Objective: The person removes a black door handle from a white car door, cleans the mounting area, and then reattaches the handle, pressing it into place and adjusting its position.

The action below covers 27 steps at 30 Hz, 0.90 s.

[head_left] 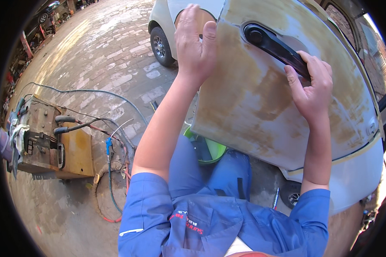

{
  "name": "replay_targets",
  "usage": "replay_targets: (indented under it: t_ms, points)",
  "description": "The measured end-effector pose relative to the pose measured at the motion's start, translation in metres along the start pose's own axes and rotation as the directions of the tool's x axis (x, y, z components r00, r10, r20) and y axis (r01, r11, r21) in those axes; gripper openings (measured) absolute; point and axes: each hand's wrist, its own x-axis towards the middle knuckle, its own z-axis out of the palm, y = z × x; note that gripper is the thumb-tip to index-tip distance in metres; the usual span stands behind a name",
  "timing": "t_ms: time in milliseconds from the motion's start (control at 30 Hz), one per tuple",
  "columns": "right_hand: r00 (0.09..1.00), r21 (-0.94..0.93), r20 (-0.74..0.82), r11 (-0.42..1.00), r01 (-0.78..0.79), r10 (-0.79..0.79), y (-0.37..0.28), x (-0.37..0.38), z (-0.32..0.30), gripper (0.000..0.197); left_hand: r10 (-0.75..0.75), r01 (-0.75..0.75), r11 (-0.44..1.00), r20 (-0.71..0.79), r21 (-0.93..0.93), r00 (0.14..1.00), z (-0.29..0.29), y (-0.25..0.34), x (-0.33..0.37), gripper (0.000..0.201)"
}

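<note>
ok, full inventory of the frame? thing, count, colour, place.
door: 1, whitish with brown-yellow patches, centre right
black handle: 1, black, on door
white bodywork: 1 visible section, white, top centre behind door
wheels: 2 nearby, black tyres, top centre and below door
green basin: 1, green, below door
boxy machine: 1, grey and rusty yellow, left
cloth: 1, white, on machine's left
hoses and cables: several, mixed colours, left
blue fitting: 1, blue, right of machine
paving: uncounted, grey-brown, ground
background clutter: uncounted, mixed, top left, too small to itemise
workwear: blue, bottom centre
hands: 2, bare; left raised by door's left edge, right at handle's lower end
</note>
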Motion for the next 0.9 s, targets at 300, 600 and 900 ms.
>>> replay_targets:
  t_ms: [300,600,900]
  points:
    - [0.999,-0.019,-0.042,1.000,0.012,-0.012,0.000,-0.004,0.005,0.036,0.185,-0.183,0.982,0.035,-0.054,0.982,0.009,0.042,-0.004,0.031]
    - [0.997,-0.022,-0.024,0.997,-0.069,0.068,-0.002,-0.009,0.005,0.038,0.151,-0.155,0.985,-0.048,-0.077,0.987,0.022,0.045,-0.004,0.025]
    - [0.985,-0.023,0.011,0.985,-0.171,0.171,0.000,-0.017,0.000,0.040,0.223,-0.240,0.965,-0.158,-0.105,0.962,0.026,0.034,-0.003,0.027]
